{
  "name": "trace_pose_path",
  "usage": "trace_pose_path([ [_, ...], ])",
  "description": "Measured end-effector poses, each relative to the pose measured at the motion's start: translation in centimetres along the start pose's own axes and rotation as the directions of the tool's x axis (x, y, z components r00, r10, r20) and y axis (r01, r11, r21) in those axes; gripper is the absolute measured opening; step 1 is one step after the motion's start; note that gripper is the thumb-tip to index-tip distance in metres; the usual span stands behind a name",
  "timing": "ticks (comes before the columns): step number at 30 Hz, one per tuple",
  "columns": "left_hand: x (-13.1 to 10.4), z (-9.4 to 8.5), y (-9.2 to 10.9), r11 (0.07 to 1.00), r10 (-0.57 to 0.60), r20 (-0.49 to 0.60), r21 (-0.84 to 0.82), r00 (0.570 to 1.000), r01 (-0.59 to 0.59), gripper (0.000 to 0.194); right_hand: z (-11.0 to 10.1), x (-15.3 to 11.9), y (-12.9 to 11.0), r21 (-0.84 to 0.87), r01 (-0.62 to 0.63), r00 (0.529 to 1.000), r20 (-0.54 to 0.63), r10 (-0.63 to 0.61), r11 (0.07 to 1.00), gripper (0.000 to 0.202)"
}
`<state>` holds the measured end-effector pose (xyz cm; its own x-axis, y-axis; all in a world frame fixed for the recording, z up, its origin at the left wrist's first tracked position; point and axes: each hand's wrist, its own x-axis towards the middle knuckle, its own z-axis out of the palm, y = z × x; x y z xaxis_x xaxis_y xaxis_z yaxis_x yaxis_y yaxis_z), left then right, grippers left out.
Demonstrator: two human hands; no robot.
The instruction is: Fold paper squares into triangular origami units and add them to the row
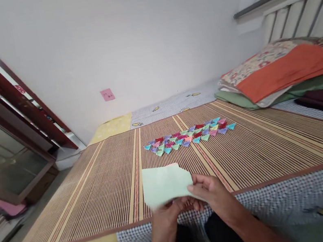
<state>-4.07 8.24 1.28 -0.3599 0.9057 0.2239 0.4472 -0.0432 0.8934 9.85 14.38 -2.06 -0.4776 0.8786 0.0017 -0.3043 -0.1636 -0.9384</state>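
Note:
A pale green sheet of paper [166,184] is held up over the front edge of the bed, with a sliver of pink showing behind its top edge. My right hand [212,191] pinches its lower right corner between thumb and fingers. Underneath, my left hand [167,219] grips the sheet's bottom edge, its fingers curled and partly blurred. Beyond the paper, several small folded paper triangles [190,136] in red, blue, green, pink and purple lie in rows on the striped mat [98,189].
Folded bedding [289,68] with an orange band is stacked at the right, near a white radiator [301,15]. A pink note [107,95] sticks to the white wall behind the bed. At the left stands a brown-framed glass door [2,151].

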Motion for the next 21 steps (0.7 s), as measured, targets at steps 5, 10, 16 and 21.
trace_pose_path([
  [5,-2.0,0.1,1.3,0.838,-0.105,-0.067,-0.544,0.992,0.052,0.021,0.3,-3.2,-1.1,-0.128,0.031,0.995,0.099,-0.018,0.991,0.031],
  [10,-3.9,0.3,1.0,0.781,-0.196,0.034,-0.599,0.980,0.177,0.030,0.0,-5.3,-2.7,-0.154,0.203,0.979,0.026,-0.201,0.967,0.038],
  [16,-5.3,0.2,1.8,0.767,-0.132,0.185,-0.604,0.974,0.219,0.040,-0.7,-6.6,-2.8,-0.247,0.275,0.941,-0.131,-0.313,0.929,0.032],
  [21,-6.1,-0.4,2.7,0.773,-0.165,0.079,-0.608,0.983,0.178,0.039,-0.2,-8.3,-3.3,-0.138,0.271,0.956,-0.076,-0.283,0.953,0.046],
])
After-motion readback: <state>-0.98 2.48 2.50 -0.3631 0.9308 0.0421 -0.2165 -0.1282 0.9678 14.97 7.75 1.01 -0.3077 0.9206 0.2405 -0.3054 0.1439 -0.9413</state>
